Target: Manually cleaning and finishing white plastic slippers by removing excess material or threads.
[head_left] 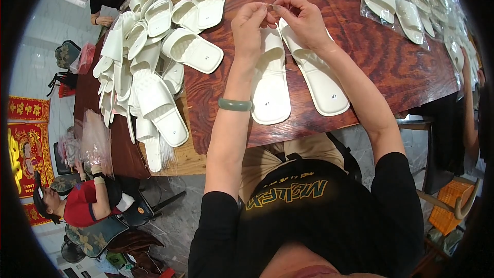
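Two white slippers lie side by side on the reddish-brown wooden board in front of me, the left slipper (268, 85) nearly straight and the right slipper (321, 85) slanted. Over their far ends, my left hand (249, 28) and my right hand (307, 23) meet with fingertips pinched close together. Something thin and thread-like seems to run between the fingertips, too small to name. Both hands are closed and partly cover the slippers' far ends. A green bangle (234, 104) circles my left wrist.
Left of the board (411, 80), white slippers (154, 95) are heaped, with loose thin strands (167, 157) near the table edge. Bagged slippers (404, 2) lie at the far right. Co-workers sit at the far left, lower left (77, 208) and right. An orange basket (452, 206) stands lower right.
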Demonstrator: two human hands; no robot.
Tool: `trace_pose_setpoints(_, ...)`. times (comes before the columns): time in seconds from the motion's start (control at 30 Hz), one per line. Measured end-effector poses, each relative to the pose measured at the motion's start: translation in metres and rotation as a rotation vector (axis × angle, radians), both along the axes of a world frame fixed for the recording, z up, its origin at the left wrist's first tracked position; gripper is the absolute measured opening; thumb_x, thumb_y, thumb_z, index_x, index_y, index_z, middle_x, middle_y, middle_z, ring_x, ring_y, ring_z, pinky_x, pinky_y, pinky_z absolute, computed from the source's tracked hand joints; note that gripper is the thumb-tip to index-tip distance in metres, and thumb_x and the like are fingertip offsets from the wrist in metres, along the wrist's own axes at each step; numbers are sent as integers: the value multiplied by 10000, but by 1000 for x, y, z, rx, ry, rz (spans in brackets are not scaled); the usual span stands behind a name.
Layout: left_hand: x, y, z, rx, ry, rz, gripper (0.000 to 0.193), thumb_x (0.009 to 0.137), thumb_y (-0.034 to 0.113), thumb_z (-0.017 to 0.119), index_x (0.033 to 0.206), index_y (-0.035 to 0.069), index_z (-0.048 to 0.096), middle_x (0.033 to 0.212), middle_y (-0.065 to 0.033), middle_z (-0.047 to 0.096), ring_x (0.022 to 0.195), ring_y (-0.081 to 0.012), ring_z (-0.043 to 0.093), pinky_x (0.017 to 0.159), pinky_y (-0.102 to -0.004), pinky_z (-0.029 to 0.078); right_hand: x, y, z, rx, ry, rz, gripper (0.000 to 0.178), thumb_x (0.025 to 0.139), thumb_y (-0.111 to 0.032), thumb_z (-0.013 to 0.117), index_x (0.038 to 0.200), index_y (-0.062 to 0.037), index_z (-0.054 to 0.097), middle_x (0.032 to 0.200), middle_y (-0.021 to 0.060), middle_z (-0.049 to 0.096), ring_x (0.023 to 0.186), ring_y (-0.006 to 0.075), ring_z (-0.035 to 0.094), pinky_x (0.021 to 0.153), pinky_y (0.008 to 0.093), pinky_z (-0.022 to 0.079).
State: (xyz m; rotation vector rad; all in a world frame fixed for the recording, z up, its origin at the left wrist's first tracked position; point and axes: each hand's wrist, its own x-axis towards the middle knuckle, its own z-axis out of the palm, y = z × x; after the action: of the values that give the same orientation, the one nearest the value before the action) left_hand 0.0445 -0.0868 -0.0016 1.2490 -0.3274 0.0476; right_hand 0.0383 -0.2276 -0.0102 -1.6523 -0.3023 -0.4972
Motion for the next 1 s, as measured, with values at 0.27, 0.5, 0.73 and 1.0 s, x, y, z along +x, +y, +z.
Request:
trace_pose_setpoints(0.27,3,0,-2,-15,-9,-52,138,904,108,513,926,-16,569,710,-50,572,618,-124,547,615,-234,448,0,0,0,-18,5,2,177,811,-168,666,921,-29,659,829,23,617,686,84,508,626,231,440)
trace_pose_setpoints(0.5,4,0,-3,-2,-36,-52,135,896,103,522,927,-20,567,705,-53,567,618,-138,547,615,-240,448,1,-2,-1,-58,-14,-17,184,805,-176,668,919,-32,658,827,34,624,690,95,526,629,236,444)
trace_pose_setpoints(0.73,2,0,-2,36,-6,-61,130,887,100,531,905,-21,577,694,-48,562,619,-139,543,624,-248,455,-2,-1,2,-85,-7,-34,190,806,-193,665,916,-38,659,832,39,625,696,102,538,629,241,445)
trace_pose_setpoints(1.0,1,1,1,74,32,-65,121,883,94,532,906,-14,581,679,-39,557,622,-135,548,617,-249,461,-1,-2,1,-92,5,-46,203,799,-205,670,903,-31,658,826,42,632,703,113,549,633,245,445)
